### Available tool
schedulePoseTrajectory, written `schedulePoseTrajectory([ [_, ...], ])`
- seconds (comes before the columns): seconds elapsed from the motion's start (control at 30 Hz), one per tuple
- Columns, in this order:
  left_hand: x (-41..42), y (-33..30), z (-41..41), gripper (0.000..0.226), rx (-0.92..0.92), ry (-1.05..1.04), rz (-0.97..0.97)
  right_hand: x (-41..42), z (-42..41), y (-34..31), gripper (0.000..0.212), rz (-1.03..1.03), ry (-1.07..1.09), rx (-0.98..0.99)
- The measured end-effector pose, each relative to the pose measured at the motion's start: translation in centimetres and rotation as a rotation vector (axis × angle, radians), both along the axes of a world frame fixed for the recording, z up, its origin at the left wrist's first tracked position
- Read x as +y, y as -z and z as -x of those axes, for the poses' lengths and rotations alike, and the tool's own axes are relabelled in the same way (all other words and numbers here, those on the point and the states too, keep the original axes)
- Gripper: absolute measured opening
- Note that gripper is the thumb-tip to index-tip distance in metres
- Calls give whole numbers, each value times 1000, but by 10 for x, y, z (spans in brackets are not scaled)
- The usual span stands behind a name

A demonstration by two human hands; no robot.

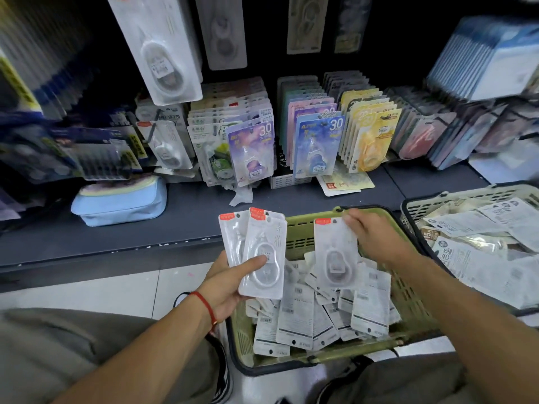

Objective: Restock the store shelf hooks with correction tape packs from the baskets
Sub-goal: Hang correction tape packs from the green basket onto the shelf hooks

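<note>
Your left hand, at lower centre of the frame, grips a small fan of white correction tape packs, thumb pressed across the front one and fingers curled behind, while your right hand, just right of centre, pinches the top of a single pack lifted above the green basket. That basket sits on the floor at lower centre with many more packs lying loose and mostly face down inside it. The likeliest slip is in your left hand: the held packs are splayed rather than squared, so adding another could let the back one slide out and drop to the floor. The hang holes may also fail to line up, which would make threading them onto a hook fiddly. Matching white packs hang at mid left and, larger, at upper left, so watch you choose that hook and not the neighbouring coloured rows. A second basket of other packs sits at the right edge. The dark shelf ledge runs across the middle, carrying a pale blue pouch at left; below it is pale tiled floor. The upper corners are blurred.
</note>
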State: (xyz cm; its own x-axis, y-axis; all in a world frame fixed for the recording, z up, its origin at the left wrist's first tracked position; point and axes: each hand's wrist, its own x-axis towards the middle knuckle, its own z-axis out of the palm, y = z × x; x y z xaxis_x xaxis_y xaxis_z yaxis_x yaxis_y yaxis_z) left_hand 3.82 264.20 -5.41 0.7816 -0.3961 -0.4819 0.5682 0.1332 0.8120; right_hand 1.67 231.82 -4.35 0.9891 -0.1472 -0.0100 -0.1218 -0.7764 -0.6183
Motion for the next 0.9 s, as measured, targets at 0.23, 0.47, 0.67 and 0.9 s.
schedulePoseTrajectory([
  [0.23,-20,-50,-14,56,-202,65,212,51,-32,-88,41,-481,5,-134],
  [0.47,-23,-127,-50,63,-387,27,265,90,-56,-164,24,-513,85,-364],
  [0.67,-5,-199,-92,50,-590,31,307,125,-49,-200,45,-770,-88,-325],
  [0.9,31,-212,-114,58,-652,-109,343,149,-85,-220,43,-831,-130,-348],
])
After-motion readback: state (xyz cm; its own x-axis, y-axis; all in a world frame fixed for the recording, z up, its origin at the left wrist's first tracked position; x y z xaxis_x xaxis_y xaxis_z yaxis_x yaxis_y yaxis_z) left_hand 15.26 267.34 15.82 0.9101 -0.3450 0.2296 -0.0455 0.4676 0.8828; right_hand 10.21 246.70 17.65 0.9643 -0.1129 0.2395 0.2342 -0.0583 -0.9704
